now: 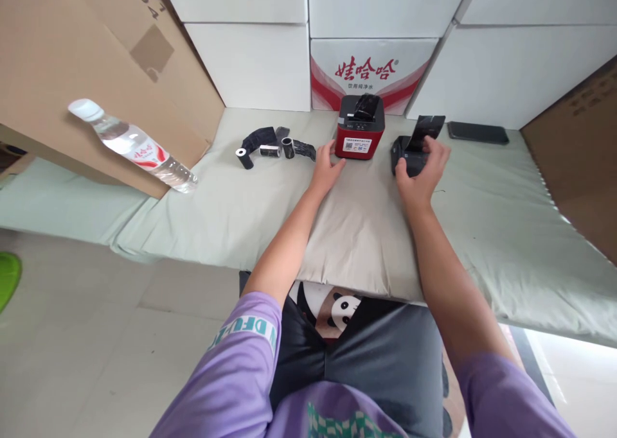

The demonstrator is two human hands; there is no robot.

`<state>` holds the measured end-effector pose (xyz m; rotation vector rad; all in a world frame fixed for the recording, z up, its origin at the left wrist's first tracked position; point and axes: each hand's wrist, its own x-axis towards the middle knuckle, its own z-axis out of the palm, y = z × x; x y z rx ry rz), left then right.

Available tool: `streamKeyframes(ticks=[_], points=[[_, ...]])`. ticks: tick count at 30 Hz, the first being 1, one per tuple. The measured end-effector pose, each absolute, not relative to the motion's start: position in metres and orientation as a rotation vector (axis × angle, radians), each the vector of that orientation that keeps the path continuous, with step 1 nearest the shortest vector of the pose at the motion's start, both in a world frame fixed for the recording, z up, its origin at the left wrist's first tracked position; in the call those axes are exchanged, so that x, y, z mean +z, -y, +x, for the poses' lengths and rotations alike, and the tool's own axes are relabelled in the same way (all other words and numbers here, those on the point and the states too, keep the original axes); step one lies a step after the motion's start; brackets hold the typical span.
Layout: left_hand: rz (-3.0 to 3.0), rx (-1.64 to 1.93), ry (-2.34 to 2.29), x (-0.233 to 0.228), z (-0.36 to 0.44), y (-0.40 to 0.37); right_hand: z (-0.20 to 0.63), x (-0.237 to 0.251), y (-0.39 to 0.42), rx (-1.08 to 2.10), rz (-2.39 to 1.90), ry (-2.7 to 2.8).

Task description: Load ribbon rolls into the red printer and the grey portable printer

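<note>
sleeves: short purple sleeves (241,361), white band with green lettering on the left
shirt front: green-and-white pattern
trousers: dark grey

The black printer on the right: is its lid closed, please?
No, the black printer has its lid flipped up and open, while the right hand grips its body on the cloth-covered table.

Even, soft daylight w/ no hard shadows, brightest at bottom right where the floor strip (569,367) blows out to white glare; wide-angle distortion bends the cardboard box (96,59) and white cartons (250,59) at the edges; centre sharp, no motion blur.
</note>
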<state>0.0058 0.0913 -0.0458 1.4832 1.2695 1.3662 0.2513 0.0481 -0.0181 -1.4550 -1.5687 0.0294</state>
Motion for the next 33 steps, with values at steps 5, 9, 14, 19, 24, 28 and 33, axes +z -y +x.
streamKeyframes(ticks=[5,9,14,19,24,28,33], points=[[1.173,1.450,-1.139,-0.030,0.018,-0.135,0.207,-0.016,-0.094,0.534,-1.295,1.479],[1.006,1.390,-1.122,-0.002,0.035,-0.165,0.180,-0.009,-0.137,0.747,-1.308,1.444],[1.205,1.350,-1.088,0.017,0.036,-0.117,0.188,0.001,-0.096,0.543,-1.257,1.574],[1.287,1.411,-1.079,0.021,0.032,0.006,0.199,0.001,0.015,0.550,-1.216,1.669],[1.292,1.306,-1.193,0.010,0.020,0.068,0.190,-0.005,0.081,0.621,-1.228,1.616],[1.332,1.240,-1.097,-0.006,-0.002,0.041,0.201,-0.014,0.053,0.826,-1.162,1.503],[1.283,1.219,-0.804,-0.012,-0.010,-0.006,0.198,-0.031,-0.022,1.015,-1.065,1.278]])
